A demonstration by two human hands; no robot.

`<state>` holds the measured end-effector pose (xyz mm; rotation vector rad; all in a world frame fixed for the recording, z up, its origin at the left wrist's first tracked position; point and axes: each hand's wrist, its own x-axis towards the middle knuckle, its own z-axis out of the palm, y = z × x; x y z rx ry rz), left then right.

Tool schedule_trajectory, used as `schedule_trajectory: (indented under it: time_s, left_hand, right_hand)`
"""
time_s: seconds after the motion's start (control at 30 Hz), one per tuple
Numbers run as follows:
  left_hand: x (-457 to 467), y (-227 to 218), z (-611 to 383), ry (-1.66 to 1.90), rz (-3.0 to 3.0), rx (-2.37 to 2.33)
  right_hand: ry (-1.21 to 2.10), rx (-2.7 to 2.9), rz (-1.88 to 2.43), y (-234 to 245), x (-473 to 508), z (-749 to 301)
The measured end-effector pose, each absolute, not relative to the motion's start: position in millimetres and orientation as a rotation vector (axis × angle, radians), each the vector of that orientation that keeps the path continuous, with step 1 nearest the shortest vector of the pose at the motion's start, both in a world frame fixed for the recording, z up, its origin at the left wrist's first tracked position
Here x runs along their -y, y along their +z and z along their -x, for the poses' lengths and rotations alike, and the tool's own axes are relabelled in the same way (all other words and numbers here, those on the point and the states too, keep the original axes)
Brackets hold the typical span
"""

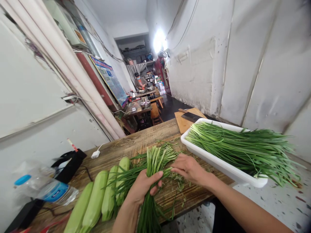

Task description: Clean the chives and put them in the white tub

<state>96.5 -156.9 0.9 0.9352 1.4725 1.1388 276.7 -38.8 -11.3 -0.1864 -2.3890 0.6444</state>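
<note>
Left of the tub (211,160), in apparent sorting, the left hand (143,184) grips greens (153,158) while the right hand (189,168) pinches stalks (167,173), the next pluck calling for a steady hold.

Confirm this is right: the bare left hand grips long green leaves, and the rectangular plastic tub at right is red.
Wrong colour: the head view shows a white rectangular plastic tub. The bare left hand does grip long green leaves.

the wooden table (155,135) spans the lower centre of the frame. directly on it i note: four pale green squashes (94,200), lower left; thin wooden sticks (139,152), centre; a white adapter (95,154), left of centre; scattered green trimmings (180,185), lower centre.
</note>
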Motion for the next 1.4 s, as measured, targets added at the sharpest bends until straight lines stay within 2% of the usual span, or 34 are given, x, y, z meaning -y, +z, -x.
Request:
schedule_trajectory:
  time_s: [0.17,0.23,0.4,0.53,0.67,0.77,0.87,1.0,1.1,1.3,1.4]
  left_hand:
    - [155.8,3.4,-100.5,1.141,-0.917,-1.430]
    - [158.0,4.1,-99.9,1.139,-0.898,-1.433]
    - [164.6,1.7,-94.5,1.183,-0.830,-1.412]
    - [163.2,-1.5,-94.5,1.150,-0.852,-1.443]
    - [159.7,-3.4,-97.6,1.148,-0.892,-1.473]
    - [159.5,-4.7,-98.4,1.142,-0.918,-1.492]
    - [160.0,-6.8,-98.4,1.138,-0.930,-1.552]
    - [156.2,-9.4,-102.9,1.131,-0.995,-1.664]
    - [152.2,-9.3,-108.8,1.125,-1.037,-1.683]
    - [153.1,-6.5,-107.7,1.162,-1.029,-1.554]
    - [154.6,-5.0,-105.3,1.176,-1.035,-1.540]
  right_hand:
    - [1.266,1.791,0.423,-20.3,51.9,-265.8]
    - [1.396,1.563,0.572,-21.2,47.3,-265.2]
    - [1.282,1.512,0.790,-17.5,23.2,-275.8]
    - [1.231,1.616,0.795,-18.2,22.1,-275.1]
    - [1.434,1.864,0.541,-21.1,31.4,-266.8]
    - [1.538,1.745,0.592,-21.5,26.1,-266.1]
    - [1.370,1.536,0.758,-17.0,16.5,-268.9]
    - [1.184,1.768,0.631,-6.8,24.7,-262.5]
    - [1.233,1.840,0.638,-4.7,37.7,-250.9]
    - [1.560,1.691,0.635,-15.2,39.0,-246.6]
    - [1.455,1.758,0.537,-13.7,38.0,-256.4]
